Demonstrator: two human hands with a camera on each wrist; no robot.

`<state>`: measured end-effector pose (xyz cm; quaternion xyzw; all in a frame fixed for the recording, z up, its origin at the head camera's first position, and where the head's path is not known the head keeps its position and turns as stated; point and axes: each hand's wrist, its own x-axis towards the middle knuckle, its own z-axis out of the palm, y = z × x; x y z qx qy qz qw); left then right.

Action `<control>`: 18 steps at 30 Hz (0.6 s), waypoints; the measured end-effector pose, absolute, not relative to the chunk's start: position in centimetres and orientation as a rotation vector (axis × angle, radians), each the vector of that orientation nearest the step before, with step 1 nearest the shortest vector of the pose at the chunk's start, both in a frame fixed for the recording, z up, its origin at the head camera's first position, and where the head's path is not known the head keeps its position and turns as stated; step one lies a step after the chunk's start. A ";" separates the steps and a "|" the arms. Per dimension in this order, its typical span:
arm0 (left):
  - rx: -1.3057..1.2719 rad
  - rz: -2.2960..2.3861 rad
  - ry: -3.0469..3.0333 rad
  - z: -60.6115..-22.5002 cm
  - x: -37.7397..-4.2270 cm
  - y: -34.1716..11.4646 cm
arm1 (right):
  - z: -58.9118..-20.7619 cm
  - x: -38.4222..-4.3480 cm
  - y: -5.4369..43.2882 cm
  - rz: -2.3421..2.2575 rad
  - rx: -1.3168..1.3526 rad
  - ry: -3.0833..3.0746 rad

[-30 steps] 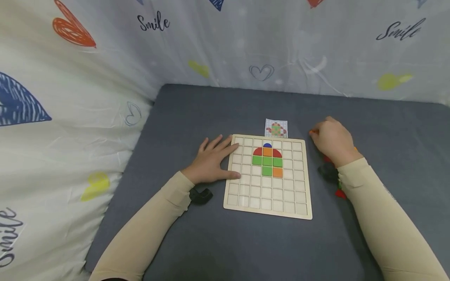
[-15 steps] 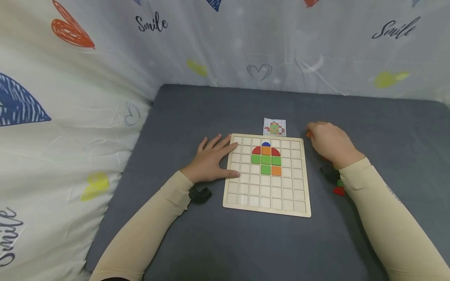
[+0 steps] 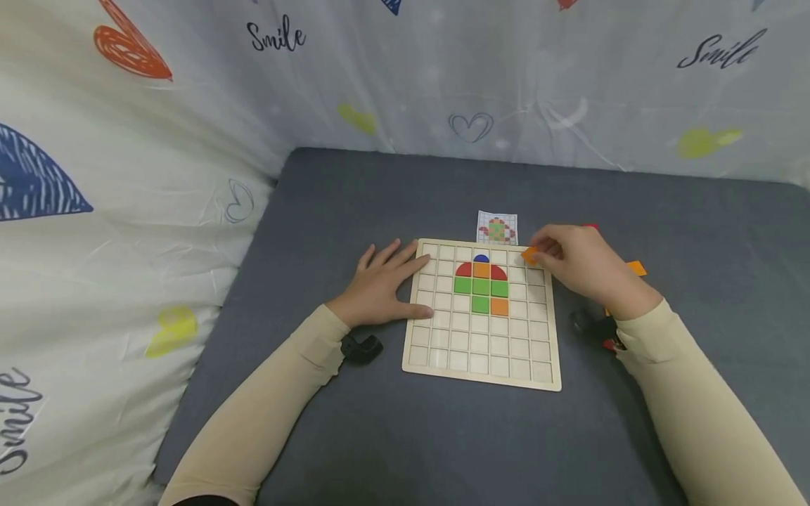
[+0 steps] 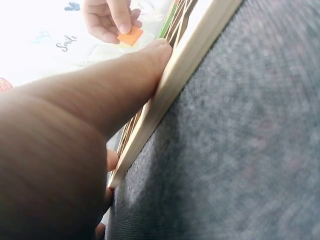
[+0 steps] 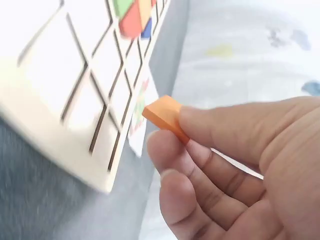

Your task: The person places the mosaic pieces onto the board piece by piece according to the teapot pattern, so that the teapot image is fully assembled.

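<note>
A wooden grid board (image 3: 458, 344) lies on the grey table, with several coloured tiles set in its upper middle cells: a blue half-round (image 3: 481, 258), red quarter-rounds (image 3: 464, 270), green squares (image 3: 481, 286) and orange squares (image 3: 499, 306). My left hand (image 3: 382, 288) rests on the board's left edge, fingers spread, thumb on the rim. Between thumb and fingers my right hand (image 3: 585, 263) pinches an orange square tile (image 5: 164, 112), held over the board's upper right corner. The left wrist view shows that same orange tile (image 4: 131, 36) beyond my left thumb.
Touching the board's far edge is a small printed card (image 3: 497, 228) with a coloured grid pattern. Loose tiles lie right of the board, partly hidden by my right arm, including an orange tile (image 3: 635, 268) and a red piece (image 3: 591, 225). A printed white curtain (image 3: 405, 84) hangs behind the table.
My right hand has moved left from the loose tiles to the board's upper right corner, carrying the orange tile. The left hand stays on the board's edge.
</note>
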<state>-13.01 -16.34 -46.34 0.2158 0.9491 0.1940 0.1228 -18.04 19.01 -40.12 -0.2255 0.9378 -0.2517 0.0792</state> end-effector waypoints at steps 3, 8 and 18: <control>0.629 0.567 2.764 -46.3 -13.1 -16.2 | -40.0 -17.3 18.1 -0.757 -0.703 2.775; 0.630 0.564 2.761 -46.2 -13.1 -16.2 | -40.4 -16.5 16.6 -0.794 -0.784 2.726; 0.626 0.573 2.761 -46.2 -13.1 -16.2 | -40.8 -15.8 13.4 -0.822 -0.975 2.609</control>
